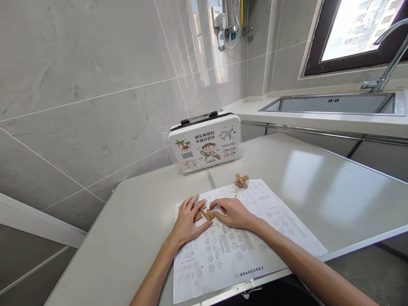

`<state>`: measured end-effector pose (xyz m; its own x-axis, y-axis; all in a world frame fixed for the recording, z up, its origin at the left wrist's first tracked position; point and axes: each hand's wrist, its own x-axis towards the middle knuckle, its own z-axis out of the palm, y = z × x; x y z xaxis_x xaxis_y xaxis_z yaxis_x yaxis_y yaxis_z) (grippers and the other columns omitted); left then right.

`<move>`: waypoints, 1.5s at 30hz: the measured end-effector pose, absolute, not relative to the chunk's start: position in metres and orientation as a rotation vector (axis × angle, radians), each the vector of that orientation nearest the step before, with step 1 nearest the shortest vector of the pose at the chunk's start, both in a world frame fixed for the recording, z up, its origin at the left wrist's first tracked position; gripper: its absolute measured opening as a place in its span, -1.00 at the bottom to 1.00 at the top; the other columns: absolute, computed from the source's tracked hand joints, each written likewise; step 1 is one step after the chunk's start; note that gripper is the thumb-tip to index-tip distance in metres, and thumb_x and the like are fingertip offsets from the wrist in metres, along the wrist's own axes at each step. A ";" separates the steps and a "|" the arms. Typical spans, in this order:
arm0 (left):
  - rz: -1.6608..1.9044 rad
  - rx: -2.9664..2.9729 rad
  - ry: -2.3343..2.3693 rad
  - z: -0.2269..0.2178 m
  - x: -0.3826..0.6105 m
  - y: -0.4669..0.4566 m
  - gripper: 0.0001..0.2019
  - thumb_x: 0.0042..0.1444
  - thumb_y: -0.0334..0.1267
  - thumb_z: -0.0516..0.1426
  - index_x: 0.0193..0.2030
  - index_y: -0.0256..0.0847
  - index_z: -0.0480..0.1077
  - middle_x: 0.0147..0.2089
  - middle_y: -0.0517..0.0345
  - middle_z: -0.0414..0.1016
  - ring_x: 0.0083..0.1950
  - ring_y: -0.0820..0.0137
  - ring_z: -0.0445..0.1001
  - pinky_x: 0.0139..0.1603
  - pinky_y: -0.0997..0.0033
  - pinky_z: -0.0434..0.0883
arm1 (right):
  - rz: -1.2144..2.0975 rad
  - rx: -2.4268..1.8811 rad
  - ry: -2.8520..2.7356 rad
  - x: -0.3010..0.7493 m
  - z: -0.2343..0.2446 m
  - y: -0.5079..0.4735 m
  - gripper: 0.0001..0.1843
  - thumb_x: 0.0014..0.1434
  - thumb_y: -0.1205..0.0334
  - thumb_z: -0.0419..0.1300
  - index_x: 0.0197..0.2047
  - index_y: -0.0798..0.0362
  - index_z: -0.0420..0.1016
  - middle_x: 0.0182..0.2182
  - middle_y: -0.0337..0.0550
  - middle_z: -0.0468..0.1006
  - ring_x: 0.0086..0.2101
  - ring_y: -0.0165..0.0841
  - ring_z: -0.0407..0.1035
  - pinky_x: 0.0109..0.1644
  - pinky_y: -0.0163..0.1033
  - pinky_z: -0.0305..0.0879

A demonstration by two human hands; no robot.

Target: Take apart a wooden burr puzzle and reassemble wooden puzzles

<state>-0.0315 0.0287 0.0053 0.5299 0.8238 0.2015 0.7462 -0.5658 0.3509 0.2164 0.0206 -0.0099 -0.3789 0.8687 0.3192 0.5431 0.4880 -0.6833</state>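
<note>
Two small wooden pieces (pixel 208 213) lay side by side on a printed sheet of paper (pixel 223 272), between the person's hands. The right-hand one had a notch in its edge and a dark mark near its lower end. The left hand (pixel 188 223) came in from the left, its fingers spread and slightly bent over the pieces, its thumb reaching to the lower end of the marked one. The right hand (pixel 234 213) lay on the other side, fingers curled and thumb stretched forward, the tips at or just beside the marked piece. Whether either hand was truly gripping the wood — or only resting against it — I could not tell.

Near the far edge of the paper sat a wooden puzzle (pixel 241 180), its blocks crossing one another. The sheet carried rows of small drawings, its heading upside down at the near edge, and it lay on a pale table (pixel 134 246) with a seam showing beyond it. Farther back stood a white case (pixel 191 148) with a black handle, a cartoon figure, a palm tree, a plane and the word TRAVEL. To the right were a sink (pixel 318 103), a tap (pixel 387 70) and a window (pixel 350 36).
</note>
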 end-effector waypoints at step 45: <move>0.816 2.643 1.078 0.008 -0.016 0.018 -0.87 0.40 -0.31 0.10 -0.07 -0.14 0.49 -0.13 0.08 0.62 -0.23 0.34 0.54 -0.19 0.33 0.42 | 1.106 -1.166 -0.945 0.226 -0.023 0.044 -0.36 0.12 0.21 0.20 0.18 -0.13 -0.05 -0.18 -0.26 0.49 -0.67 -0.49 0.28 -0.66 -0.32 0.21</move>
